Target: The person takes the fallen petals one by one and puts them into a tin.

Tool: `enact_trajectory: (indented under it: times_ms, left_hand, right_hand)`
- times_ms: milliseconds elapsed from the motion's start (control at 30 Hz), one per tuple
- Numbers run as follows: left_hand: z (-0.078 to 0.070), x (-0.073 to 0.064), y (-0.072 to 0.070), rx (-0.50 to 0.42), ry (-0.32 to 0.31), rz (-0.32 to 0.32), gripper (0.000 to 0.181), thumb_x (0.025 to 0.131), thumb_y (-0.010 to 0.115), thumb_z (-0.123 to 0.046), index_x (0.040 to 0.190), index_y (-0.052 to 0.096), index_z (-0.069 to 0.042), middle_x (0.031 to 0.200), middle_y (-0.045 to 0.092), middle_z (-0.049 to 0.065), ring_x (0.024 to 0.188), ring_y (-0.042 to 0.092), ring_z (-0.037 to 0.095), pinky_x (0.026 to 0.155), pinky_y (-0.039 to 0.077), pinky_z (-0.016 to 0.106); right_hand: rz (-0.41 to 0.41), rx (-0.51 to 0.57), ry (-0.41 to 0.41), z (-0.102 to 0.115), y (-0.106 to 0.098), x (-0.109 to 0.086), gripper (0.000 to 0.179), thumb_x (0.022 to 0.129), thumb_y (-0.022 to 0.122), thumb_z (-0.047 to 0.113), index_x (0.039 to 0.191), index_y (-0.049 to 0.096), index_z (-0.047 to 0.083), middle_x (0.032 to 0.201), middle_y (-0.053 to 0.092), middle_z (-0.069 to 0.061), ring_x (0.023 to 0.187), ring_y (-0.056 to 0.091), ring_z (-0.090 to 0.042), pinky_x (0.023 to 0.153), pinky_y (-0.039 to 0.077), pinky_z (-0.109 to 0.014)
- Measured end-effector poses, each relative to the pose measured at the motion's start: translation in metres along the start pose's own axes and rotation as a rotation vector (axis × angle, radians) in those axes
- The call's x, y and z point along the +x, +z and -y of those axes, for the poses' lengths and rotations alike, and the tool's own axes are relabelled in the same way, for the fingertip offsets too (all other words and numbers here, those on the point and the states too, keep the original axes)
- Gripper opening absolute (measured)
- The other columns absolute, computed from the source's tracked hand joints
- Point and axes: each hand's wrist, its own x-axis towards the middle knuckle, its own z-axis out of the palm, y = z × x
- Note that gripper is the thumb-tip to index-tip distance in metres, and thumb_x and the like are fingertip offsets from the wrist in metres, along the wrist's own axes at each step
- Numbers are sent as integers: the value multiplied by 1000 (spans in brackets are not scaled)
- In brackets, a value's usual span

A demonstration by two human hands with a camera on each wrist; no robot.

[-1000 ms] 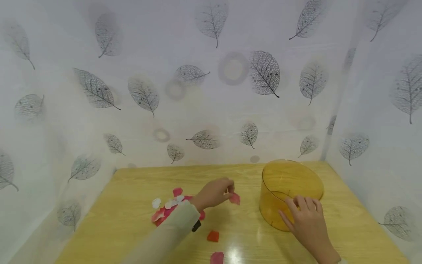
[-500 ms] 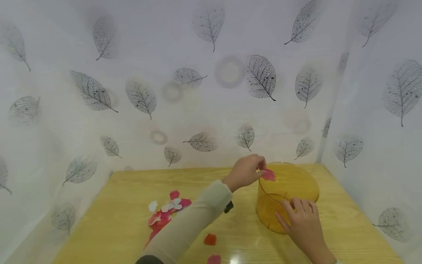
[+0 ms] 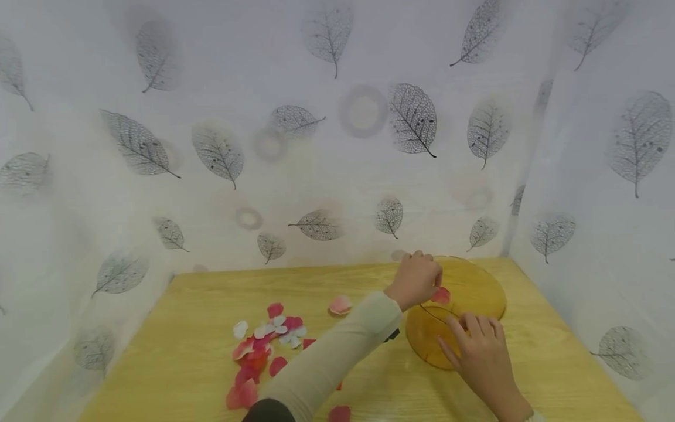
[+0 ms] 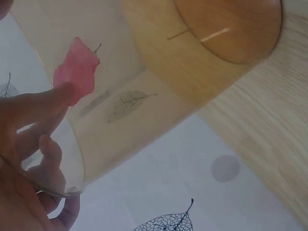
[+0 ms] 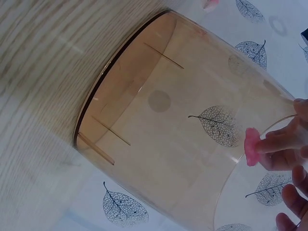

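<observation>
My left hand (image 3: 416,280) pinches a pink flower petal (image 4: 77,72) between thumb and finger. The hand is at the mouth of a clear amber container (image 5: 159,96), its other fingers loosely bent near the rim. In the head view, the petal (image 3: 440,295) shows just below those fingers, over the opening. My right hand (image 3: 487,357) holds the container's near rim, fingers over the edge and thumb against the outside wall. The container is round and see-through, its base on the wooden table. I see no petals through its wall in the right wrist view.
Red, pink and white petals (image 3: 253,357) lie in a loose heap left of my left arm. A pale pink petal (image 3: 340,305) lies behind that arm, and a red petal (image 3: 339,414) near the front edge. Leaf-patterned white sheeting (image 3: 316,176) surrounds the wooden table (image 3: 200,316).
My left hand has carried the pink petal right, from above the table to the container's mouth. A pale pink petal behind the arm has come into view. The right hand keeps its hold.
</observation>
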Motion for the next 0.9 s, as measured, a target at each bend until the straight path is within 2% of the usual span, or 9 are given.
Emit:
enact_trajectory:
  times_ms: [167,367,533,700,833,900]
  left_hand:
    - [-5,2,4,44,-18,30,13,82,70,-42,93,70,-36,95,60,-14,85,48,8,78,40,26]
    - [-3,-1,0,13,4,-5,16,85,66,-43,98,69,-35,98,60,-13,86,49,8,79,40,25]
    - [5,-11,-5,-39,45,-55,15,87,63,-43,95,68,-32,98,61,-11,85,51,7,80,43,26]
    - [22,-38,-17,-61,83,-125,15,88,63,-40,96,68,-29,90,60,-11,77,47,7,79,41,23]
    - [41,-70,-22,-129,96,-168,12,88,65,-34,95,68,-24,88,62,-8,79,52,7,74,44,20]
    - [52,-87,-19,-159,90,-173,11,87,66,-32,94,68,-23,89,62,-6,81,55,7,75,46,20]
  right_hand:
    - [-9,-3,-7,1,0,1,57,98,25,52,89,58,7,75,47,-9,67,44,-27,70,37,-46]
    - [16,-16,-1,-2,-1,1,60,98,23,54,91,58,6,76,48,-10,68,46,-29,71,38,-47]
    - [24,-10,-1,-1,-2,1,60,98,23,54,92,59,6,77,49,-10,70,46,-28,72,38,-47]
    - [8,16,0,-1,0,1,57,98,28,53,91,59,6,77,50,-11,69,46,-28,72,36,-46]
    - [0,32,3,0,1,1,56,98,29,53,91,59,6,77,50,-10,69,46,-28,72,35,-46]
    - [3,37,9,0,1,0,56,97,30,53,91,59,6,77,50,-10,70,46,-28,72,35,-46]
